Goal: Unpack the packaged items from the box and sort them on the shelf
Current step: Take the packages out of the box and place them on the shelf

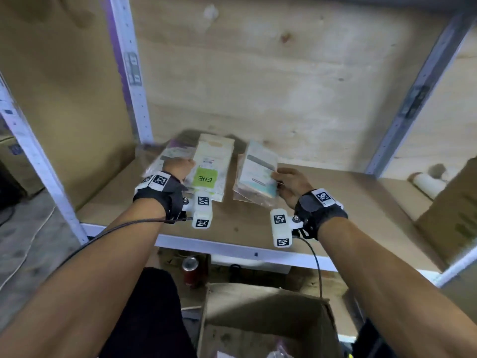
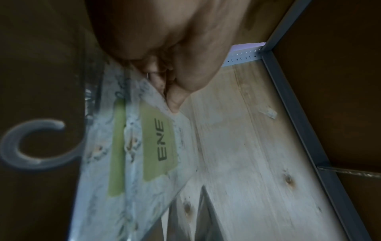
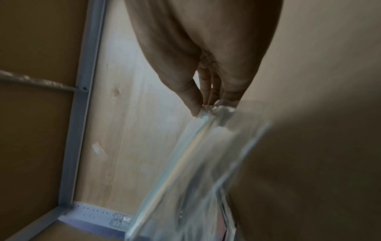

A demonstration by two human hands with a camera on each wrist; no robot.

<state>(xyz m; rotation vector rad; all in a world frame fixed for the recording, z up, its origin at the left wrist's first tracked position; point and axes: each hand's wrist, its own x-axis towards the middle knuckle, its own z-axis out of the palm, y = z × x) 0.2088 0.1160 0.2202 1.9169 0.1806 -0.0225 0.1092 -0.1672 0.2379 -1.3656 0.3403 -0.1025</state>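
Note:
Two piles of flat packaged items lie on the wooden shelf board (image 1: 335, 202). In the left pile, a white package with a green ENE label (image 1: 206, 174) (image 2: 158, 146) sits beside clear-wrapped packages (image 1: 171, 153). My left hand (image 1: 178, 169) (image 2: 173, 97) pinches the ENE package at its edge with curled fingers. A white and teal package (image 1: 259, 169) (image 3: 195, 146) is tilted up above the right pile (image 1: 254, 196). My right hand (image 1: 286, 182) (image 3: 206, 104) pinches that package's near corner between thumb and fingers. The open cardboard box (image 1: 263, 306) stands below the shelf.
Grey metal uprights (image 1: 129, 73) (image 1: 418, 94) frame the bay, with plywood behind. On the shelf's right end stand a cardboard box (image 1: 454, 213) and a white roll (image 1: 426, 184). A red can (image 1: 190, 271) sits under the shelf's front rail.

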